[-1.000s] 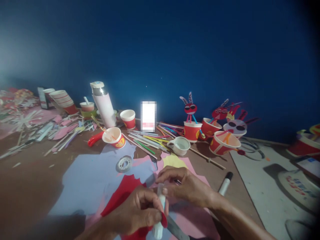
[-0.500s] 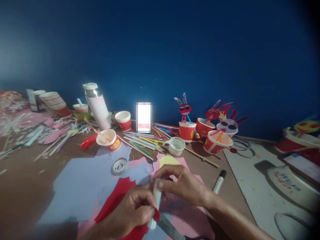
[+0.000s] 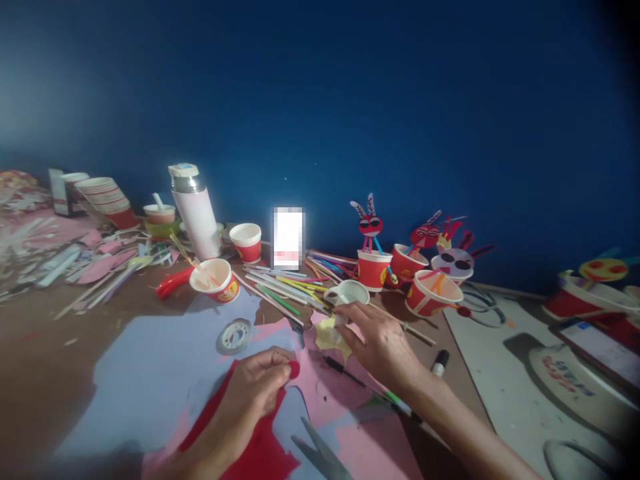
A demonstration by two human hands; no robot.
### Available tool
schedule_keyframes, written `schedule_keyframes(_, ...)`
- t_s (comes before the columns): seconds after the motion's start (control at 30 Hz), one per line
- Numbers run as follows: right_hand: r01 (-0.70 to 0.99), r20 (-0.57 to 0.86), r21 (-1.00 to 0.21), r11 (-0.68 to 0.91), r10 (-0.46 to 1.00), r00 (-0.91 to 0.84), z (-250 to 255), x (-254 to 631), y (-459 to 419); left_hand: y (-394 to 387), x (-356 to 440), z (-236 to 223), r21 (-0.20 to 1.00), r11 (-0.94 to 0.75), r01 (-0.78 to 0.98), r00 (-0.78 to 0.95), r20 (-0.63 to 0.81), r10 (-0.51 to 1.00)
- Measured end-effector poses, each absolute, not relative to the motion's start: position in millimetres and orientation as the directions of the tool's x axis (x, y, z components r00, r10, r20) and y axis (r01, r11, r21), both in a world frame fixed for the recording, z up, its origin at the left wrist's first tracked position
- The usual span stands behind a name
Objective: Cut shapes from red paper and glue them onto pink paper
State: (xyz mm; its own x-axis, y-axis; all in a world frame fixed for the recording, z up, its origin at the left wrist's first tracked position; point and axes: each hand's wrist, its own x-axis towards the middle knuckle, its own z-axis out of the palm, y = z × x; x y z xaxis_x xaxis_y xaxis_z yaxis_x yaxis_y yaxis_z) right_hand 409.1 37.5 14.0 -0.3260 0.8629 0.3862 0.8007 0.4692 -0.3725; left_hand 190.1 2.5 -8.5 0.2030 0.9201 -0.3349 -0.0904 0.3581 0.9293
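Observation:
My left hand pinches a small red paper piece between thumb and fingers, above a larger red sheet. My right hand is over the pink paper beside the white cup. Its fingers close on a whitish glue stick, mostly hidden by the hand. Scissors lie with blades parted at the lower middle. A dark pen rests on the pink sheet, near a yellow paper scrap below the right fingers.
A tape roll lies on blue paper. Behind it stand paper cups, a flask and coloured sticks. Red paper figures rise from cups at right. A marker and white cap lie rightward.
My hands have moved apart. The right went up and away with the glue stick, towards the white cup; the left rose slightly, keeping the red piece. Scissors and pen now show more.

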Motion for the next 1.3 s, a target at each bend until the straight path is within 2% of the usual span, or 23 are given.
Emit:
schedule_keyframes(0.17,0.826,0.451,-0.309,0.471,0.838,-0.309,12.7,406.4,37.8,1.2,189.1,-16.0,0.919,0.380,-0.104,0.199,-0.355,0.913)
schedule_keyframes(0.33,0.804,0.614,-0.197,0.560,0.710,-0.344,25.5,402.6,27.9,1.1,189.7,-15.9,0.899,0.405,-0.165,0.216,-0.368,0.905)
schedule_keyframes(0.4,0.757,0.646,-0.219,0.615,0.673,-0.360,30.4,395.9,19.1,1.5,190.5,-14.9,0.896,0.407,-0.176,0.214,-0.369,0.904)
schedule_keyframes(0.43,0.721,0.636,-0.274,0.636,0.682,-0.360,31.7,391.1,14.3,1.6,191.1,-14.4,0.897,0.405,-0.177,0.211,-0.368,0.906)
schedule_keyframes(0.5,0.621,0.546,-0.492,0.611,0.772,-0.327,31.1,380.1,5.6,1.5,192.1,-13.6,0.902,0.396,-0.172,0.205,-0.360,0.910)
schedule_keyframes(0.57,0.512,0.322,-0.742,0.433,0.900,-0.295,26.5,369.2,0.1,1.3,193.1,-12.7,0.909,0.384,-0.165,0.198,-0.351,0.915)
schedule_keyframes(0.6,0.465,0.203,-0.826,0.318,0.938,-0.281,23.3,364.6,-1.2,1.1,193.6,-12.2,0.911,0.380,-0.160,0.195,-0.348,0.917)
schedule_keyframes(0.67,0.384,0.013,-0.916,0.117,0.964,-0.265,16.7,358.1,-1.3,0.6,194.7,-10.6,0.913,0.381,-0.147,0.198,-0.350,0.916)
schedule_keyframes(0.73,0.325,-0.075,-0.946,0.013,0.964,-0.256,12.0,355.2,0.3,0.0,195.8,-8.4,0.914,0.383,-0.134,0.205,-0.352,0.913)
schedule_keyframes(0.87,0.214,-0.124,-0.975,-0.067,0.955,-0.268,10.4,355.7,3.9,-1.9,195.9,-4.1,0.921,0.362,-0.146,0.239,-0.323,0.916)
schedule_keyframes(1.0,0.031,-0.224,-0.973,-0.228,0.906,-0.358,10.3,356.8,7.4,-4.4,192.1,-3.5,0.908,0.343,-0.243,0.325,-0.257,0.910)
schedule_keyframes(1.1,-0.037,-0.246,-0.959,-0.281,0.889,-0.385,9.3,356.9,9.4,-4.7,189.6,-5.5,0.882,0.344,-0.323,0.313,-0.244,0.918)
schedule_keyframes(1.2,0.028,-0.227,-0.971,-0.236,0.885,-0.406,18.1,363.5,9.6,-1.9,188.7,-6.7,0.796,0.433,-0.423,0.320,-0.315,0.893)
schedule_keyframes(1.3,0.262,-0.191,-0.963,-0.070,0.859,-0.474,42.4,384.3,8.2,3.0,188.2,-4.2,0.641,0.544,-0.542,0.377,-0.393,0.839)
